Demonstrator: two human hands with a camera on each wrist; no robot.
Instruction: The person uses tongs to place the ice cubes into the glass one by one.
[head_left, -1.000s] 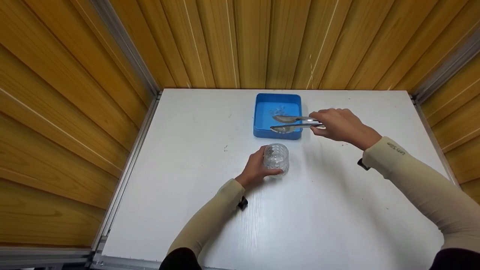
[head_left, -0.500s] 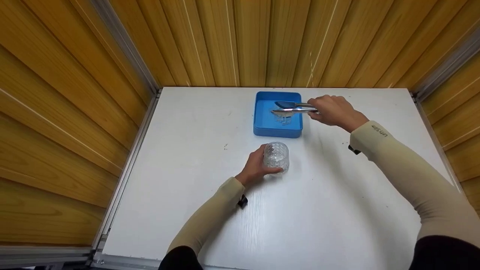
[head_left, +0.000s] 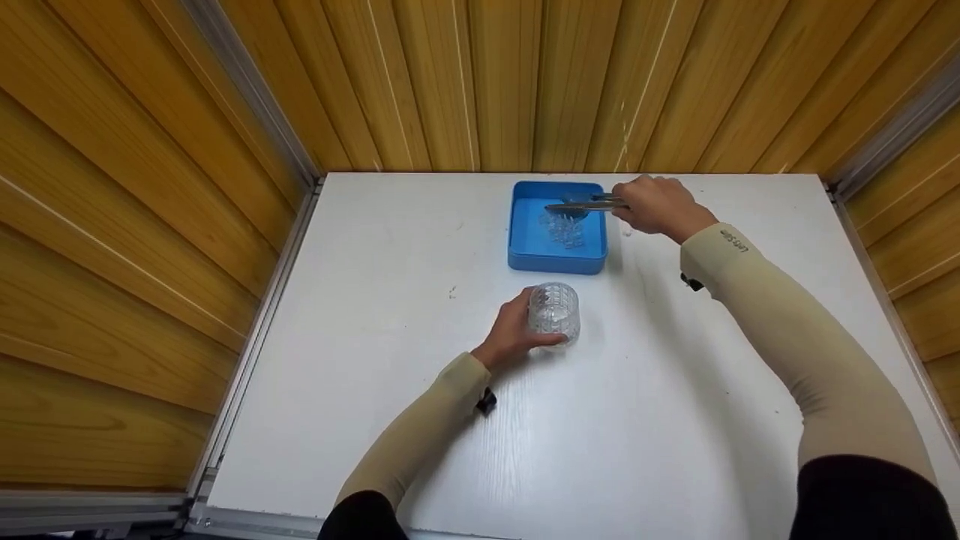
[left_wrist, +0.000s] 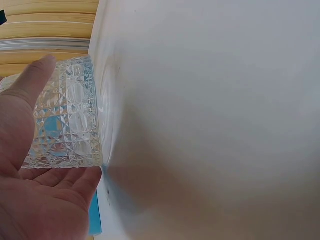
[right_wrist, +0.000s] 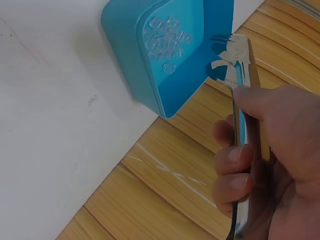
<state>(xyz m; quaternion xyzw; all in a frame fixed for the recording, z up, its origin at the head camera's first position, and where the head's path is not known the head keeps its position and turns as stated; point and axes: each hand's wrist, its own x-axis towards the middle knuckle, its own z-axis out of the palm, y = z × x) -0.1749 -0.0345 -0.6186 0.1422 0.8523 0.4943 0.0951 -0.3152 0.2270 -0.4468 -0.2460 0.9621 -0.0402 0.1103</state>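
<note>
A clear cut-pattern drinking glass [head_left: 555, 306] stands upright on the white table, with my left hand [head_left: 512, 330] gripping its side between thumb and fingers. The left wrist view shows the thumb on one side of the glass [left_wrist: 75, 110] and the fingers along the other. Metal tongs [head_left: 589, 205] are held in my right hand [head_left: 660, 206], thumb on one arm and fingers curled round the other. Their tips reach over the blue box [head_left: 557, 264]. Several small clear cubes [right_wrist: 167, 37] lie loose on its floor. The tong tips stand apart in the right wrist view.
The white table [head_left: 390, 300] meets a wood-panelled wall [head_left: 502, 90] close behind the blue box. More panelling rises at left and right, with metal rails [head_left: 270, 300] along the table's sides. Dark specks [head_left: 451, 292] mark the tabletop.
My right hand has carried the tongs farther back, from the box's front rim to over its back part. More of the clear cubes show. The left hand and glass have stayed in place.
</note>
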